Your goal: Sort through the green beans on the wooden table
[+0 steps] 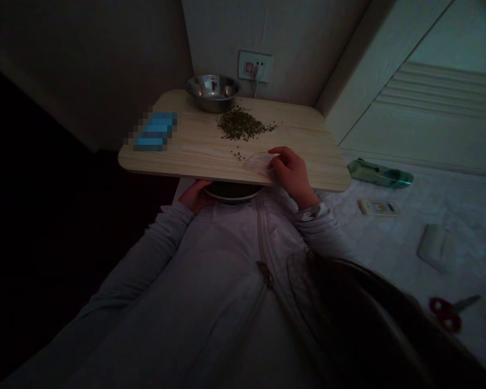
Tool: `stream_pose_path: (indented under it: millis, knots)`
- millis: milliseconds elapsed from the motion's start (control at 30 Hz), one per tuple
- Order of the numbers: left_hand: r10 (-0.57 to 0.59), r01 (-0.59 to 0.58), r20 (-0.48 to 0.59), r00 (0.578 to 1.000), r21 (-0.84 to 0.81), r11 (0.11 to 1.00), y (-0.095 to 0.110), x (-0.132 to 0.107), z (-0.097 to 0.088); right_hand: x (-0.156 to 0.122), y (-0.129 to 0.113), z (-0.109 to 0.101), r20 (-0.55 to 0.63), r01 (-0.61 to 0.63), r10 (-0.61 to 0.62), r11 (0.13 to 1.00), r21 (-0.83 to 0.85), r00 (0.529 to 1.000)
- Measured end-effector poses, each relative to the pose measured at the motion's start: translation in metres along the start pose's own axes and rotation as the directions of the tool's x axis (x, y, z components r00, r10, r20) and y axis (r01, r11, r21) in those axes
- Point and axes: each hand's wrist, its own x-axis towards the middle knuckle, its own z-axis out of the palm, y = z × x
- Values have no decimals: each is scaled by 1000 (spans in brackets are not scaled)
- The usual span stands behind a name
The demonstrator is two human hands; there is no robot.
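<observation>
My right hand (289, 172) rests at the near edge of a pale wooden tabletop (308, 140), fingers curled on a thin, see-through curved piece (257, 162) that looks like plastic. Its exact kind does not show. Beyond it lies a spread pile of small green beans (241, 124), like mung beans, with a few loose ones near the clear piece. Below the near edge, my left hand (197, 197) grips the left side of a round metal-rimmed bowl (235, 200). The tabletop hides part of that bowl, and its inside is dark.
A steel bowl (213, 94) stands at the back of the tabletop; a blurred-out blue object (156, 131) lies at left. A wall socket (255, 66) holds a plug. On the white bedding at right are a green packet (380, 174), a small pale box (378, 207) and red-handled scissors (449, 313).
</observation>
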Motion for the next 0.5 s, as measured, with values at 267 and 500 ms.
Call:
stream_pose_path:
  millis: [267, 500]
  knots:
    - [1, -2, 3, 1000, 40, 999, -1, 1, -1, 0, -3, -1, 1, -22, 22, 1000, 17, 1000]
    - [-2, 3, -12, 1000, 34, 999, -1, 1, -1, 0, -1, 0, 4, -27, 27, 999, 32, 1000]
